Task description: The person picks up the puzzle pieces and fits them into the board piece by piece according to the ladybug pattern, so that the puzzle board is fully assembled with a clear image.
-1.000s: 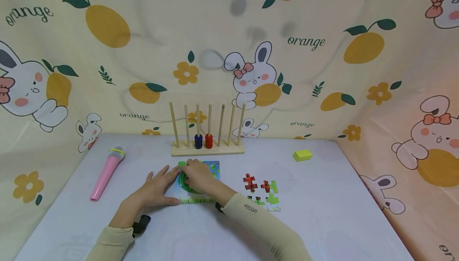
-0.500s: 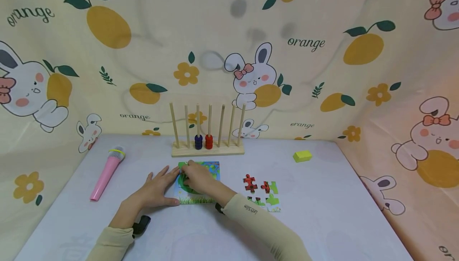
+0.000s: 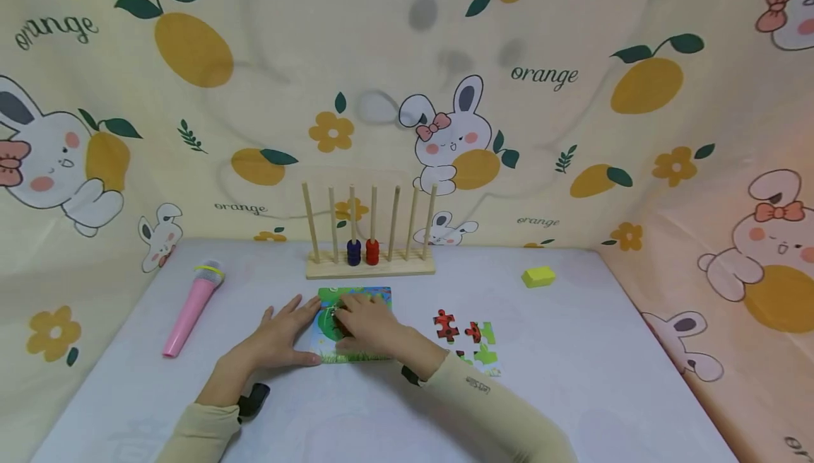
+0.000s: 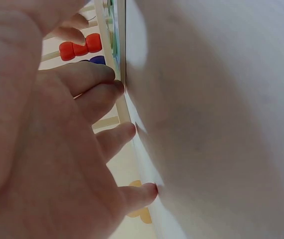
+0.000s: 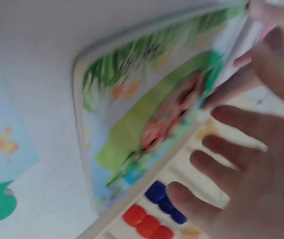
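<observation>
A square puzzle board (image 3: 352,359) lies in the middle of the table. In the right wrist view its ladybird picture (image 5: 162,124) shows on a green leaf, slightly blurred. My left hand (image 3: 276,339) is spread at the board's left side, its fingertips and thumb by the edge. Over the board's right and middle part is my right hand (image 3: 372,323), which hides much of it. The right wrist view shows that hand's fingers (image 5: 226,149) apart, holding nothing. To the right lie several loose jigsaw pieces, among them a red one (image 3: 446,326) and a green one (image 3: 486,354).
Behind the board stands a wooden peg rack (image 3: 371,272) with blue beads (image 3: 353,252) and red beads (image 3: 372,252) on two pegs. A pink toy microphone (image 3: 191,314) lies at the left. At the back right is a yellow block (image 3: 538,277).
My right hand has shifted rightwards from the board's upper left, uncovering more of the leaf picture. The left hand stays at the board's left edge.
</observation>
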`<state>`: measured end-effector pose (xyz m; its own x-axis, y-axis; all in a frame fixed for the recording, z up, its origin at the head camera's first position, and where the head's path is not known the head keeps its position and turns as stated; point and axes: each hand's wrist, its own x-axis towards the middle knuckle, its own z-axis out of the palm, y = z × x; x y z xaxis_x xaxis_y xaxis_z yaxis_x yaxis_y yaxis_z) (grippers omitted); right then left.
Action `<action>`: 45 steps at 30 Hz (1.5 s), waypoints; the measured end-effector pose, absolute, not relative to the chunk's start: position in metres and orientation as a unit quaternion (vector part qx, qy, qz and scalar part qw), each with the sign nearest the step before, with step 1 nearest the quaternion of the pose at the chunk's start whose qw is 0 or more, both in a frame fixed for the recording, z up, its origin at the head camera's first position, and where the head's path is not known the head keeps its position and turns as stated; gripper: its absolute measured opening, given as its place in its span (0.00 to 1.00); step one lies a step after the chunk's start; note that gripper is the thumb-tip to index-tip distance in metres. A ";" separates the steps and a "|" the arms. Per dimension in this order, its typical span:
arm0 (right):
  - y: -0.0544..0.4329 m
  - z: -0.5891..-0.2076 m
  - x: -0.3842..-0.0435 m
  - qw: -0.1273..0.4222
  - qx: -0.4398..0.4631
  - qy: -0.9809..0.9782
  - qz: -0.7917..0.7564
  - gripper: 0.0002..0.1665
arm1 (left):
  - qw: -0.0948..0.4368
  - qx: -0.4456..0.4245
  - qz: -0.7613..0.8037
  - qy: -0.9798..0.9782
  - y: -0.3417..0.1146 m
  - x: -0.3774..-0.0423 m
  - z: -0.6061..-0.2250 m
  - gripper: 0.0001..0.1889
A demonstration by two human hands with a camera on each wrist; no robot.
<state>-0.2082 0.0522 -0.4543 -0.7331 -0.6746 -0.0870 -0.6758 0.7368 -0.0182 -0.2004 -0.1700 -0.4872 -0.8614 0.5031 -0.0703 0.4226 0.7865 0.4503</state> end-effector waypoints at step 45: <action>0.059 -0.458 -0.170 0.114 -0.351 0.928 0.052 0.47 | 0.109 0.237 0.203 0.944 -0.165 -0.198 -0.481 0.53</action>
